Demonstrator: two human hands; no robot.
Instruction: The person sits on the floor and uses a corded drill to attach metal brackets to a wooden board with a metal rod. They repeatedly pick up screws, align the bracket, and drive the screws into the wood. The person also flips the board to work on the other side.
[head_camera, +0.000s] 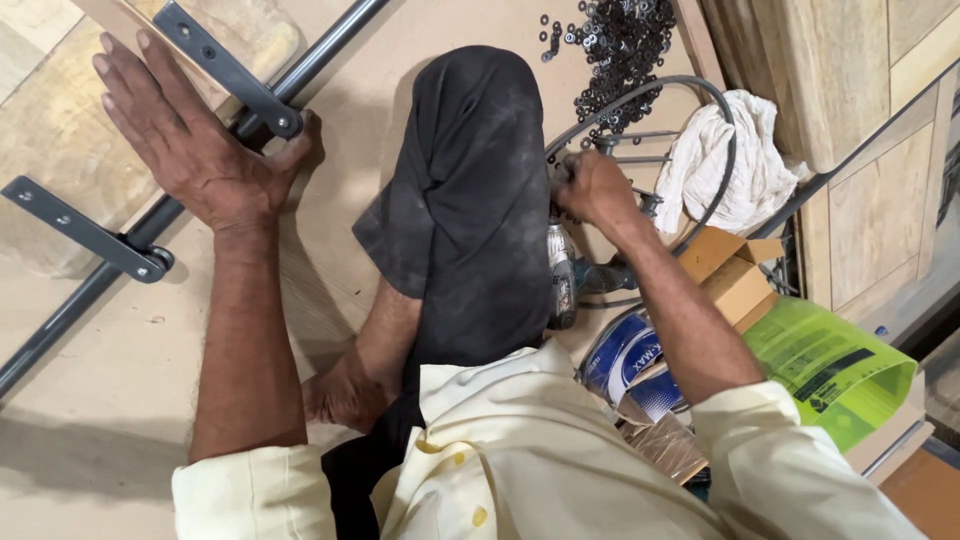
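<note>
hands on the metal frame and by the washers
left hand (195, 150) lies flat, fingers spread, on the dark metal bracket (232, 72); right hand (595, 187) fingers curl beside the washers (615, 45), hold unclear.

Upper garment: pale cream shirt (540, 450), woven, with small yellow dots scattered over the front; sleeves rolled or cut short, ending above the elbows on both sides; left cuff (250, 490) forms a thick folded band; right sleeve (790, 460) hangs looser and wider. Lower garment: black trousers (470, 200), the cloth dulled by pale dust and creased over the raised knee. Forearms, both hands and the one visible foot (345, 395) are bare; no watch, ring or glove shows.
</note>
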